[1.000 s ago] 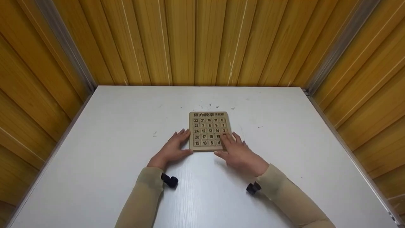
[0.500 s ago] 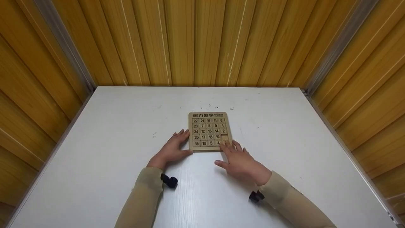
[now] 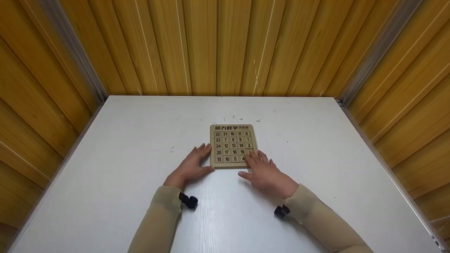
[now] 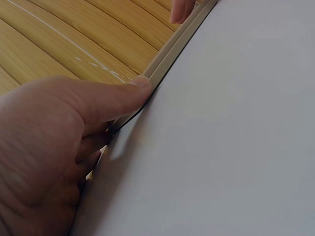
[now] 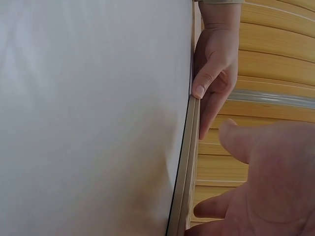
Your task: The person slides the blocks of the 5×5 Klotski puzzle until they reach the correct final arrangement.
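Note:
A wooden sliding number puzzle [image 3: 233, 145] lies flat on the white table in the head view, its numbered tiles set in a frame with dark characters along the top. My left hand [image 3: 190, 165] holds its lower-left corner, fingers along the left side and thumb against the near edge; the left wrist view shows the thumb [image 4: 120, 97] on that edge. Fairly straight fingertips of my right hand [image 3: 268, 174] touch the right column, at a tile beneath the 2. They cover the lower-right corner. The right thumb [image 5: 235, 140] stands apart from the near edge.
The white table [image 3: 140, 126] extends around the puzzle on all sides. Yellow wood-patterned panels [image 3: 232, 45] enclose its back and both sides. A small black device [image 3: 190, 201] sits at the left wrist, another black device [image 3: 281, 211] at the right.
Right fingertips slid down to the bottom row, baring a gap beneath the 2, then back up; a tile now fills that gap. The left hand has stayed still.

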`<act>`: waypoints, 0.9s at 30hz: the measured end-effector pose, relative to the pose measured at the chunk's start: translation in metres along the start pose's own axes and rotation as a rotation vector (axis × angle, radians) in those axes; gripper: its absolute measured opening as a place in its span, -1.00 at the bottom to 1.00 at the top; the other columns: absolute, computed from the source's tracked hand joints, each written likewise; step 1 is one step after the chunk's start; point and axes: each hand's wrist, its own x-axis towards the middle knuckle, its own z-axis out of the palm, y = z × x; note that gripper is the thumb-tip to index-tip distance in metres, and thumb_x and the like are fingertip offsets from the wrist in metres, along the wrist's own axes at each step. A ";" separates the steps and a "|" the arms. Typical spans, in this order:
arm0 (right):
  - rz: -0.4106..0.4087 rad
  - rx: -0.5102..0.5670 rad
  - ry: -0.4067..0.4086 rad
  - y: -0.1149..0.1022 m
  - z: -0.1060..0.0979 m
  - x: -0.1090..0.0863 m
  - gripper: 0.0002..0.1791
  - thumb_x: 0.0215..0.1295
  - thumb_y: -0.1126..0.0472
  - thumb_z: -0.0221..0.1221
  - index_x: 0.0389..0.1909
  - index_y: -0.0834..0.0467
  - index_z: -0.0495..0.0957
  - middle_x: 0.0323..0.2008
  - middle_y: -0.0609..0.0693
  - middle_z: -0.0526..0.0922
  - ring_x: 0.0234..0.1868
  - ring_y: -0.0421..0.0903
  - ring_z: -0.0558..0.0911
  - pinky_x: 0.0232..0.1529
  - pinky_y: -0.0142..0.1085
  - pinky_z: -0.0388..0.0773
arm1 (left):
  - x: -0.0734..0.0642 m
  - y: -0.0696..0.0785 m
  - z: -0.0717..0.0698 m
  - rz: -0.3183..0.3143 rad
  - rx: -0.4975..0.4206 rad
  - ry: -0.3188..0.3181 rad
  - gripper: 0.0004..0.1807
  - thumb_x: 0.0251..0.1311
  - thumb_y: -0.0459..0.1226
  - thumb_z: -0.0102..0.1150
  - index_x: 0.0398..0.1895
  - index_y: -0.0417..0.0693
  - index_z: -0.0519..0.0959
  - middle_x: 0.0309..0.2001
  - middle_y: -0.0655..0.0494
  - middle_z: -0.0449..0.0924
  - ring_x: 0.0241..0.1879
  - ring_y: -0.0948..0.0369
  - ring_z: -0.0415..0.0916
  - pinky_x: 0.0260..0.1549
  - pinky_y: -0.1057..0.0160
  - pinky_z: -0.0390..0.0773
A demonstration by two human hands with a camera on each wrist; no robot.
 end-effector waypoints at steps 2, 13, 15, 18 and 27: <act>0.007 0.008 0.001 0.000 0.000 0.001 -0.05 0.49 -0.33 0.01 0.66 0.13 -0.04 0.68 0.15 -0.12 0.69 0.24 -0.25 0.61 0.38 -0.18 | 0.000 0.000 0.000 -0.002 -0.002 0.000 -0.06 0.21 -0.09 0.41 0.61 -0.04 0.18 0.64 0.05 0.09 0.68 -0.01 -0.13 0.67 -0.09 -0.15; -0.050 0.011 0.008 -0.013 0.010 -0.011 -0.05 0.47 -0.34 0.03 0.67 0.04 -0.06 0.69 0.11 -0.13 0.70 0.19 -0.26 0.62 0.35 -0.16 | -0.001 0.001 -0.001 0.024 -0.004 0.007 -0.07 0.20 -0.11 0.42 0.59 -0.08 0.20 0.63 0.00 0.10 0.67 -0.08 -0.12 0.66 -0.15 -0.14; -0.061 0.009 -0.006 -0.016 0.012 -0.013 -0.05 0.47 -0.35 0.02 0.67 0.03 -0.06 0.69 0.09 -0.16 0.70 0.19 -0.28 0.63 0.33 -0.17 | -0.001 0.001 -0.001 0.026 0.000 0.008 -0.07 0.20 -0.12 0.42 0.59 -0.08 0.20 0.63 0.00 0.10 0.67 -0.07 -0.12 0.66 -0.15 -0.14; -0.062 0.000 -0.024 -0.018 0.012 -0.015 -0.05 0.47 -0.35 0.01 0.67 0.04 -0.06 0.69 0.07 -0.16 0.70 0.19 -0.28 0.62 0.34 -0.16 | -0.001 0.002 -0.001 0.020 0.003 0.004 -0.07 0.21 -0.11 0.41 0.60 -0.06 0.19 0.64 0.03 0.10 0.68 -0.03 -0.12 0.67 -0.11 -0.15; -0.048 0.000 -0.021 -0.011 0.012 -0.019 -0.05 0.48 -0.35 0.00 0.68 0.03 -0.09 0.69 0.05 -0.14 0.70 0.19 -0.27 0.61 0.37 -0.19 | 0.000 0.001 0.000 -0.002 -0.007 0.003 -0.06 0.20 -0.10 0.42 0.60 -0.03 0.18 0.63 0.09 0.10 0.68 0.01 -0.13 0.67 -0.08 -0.16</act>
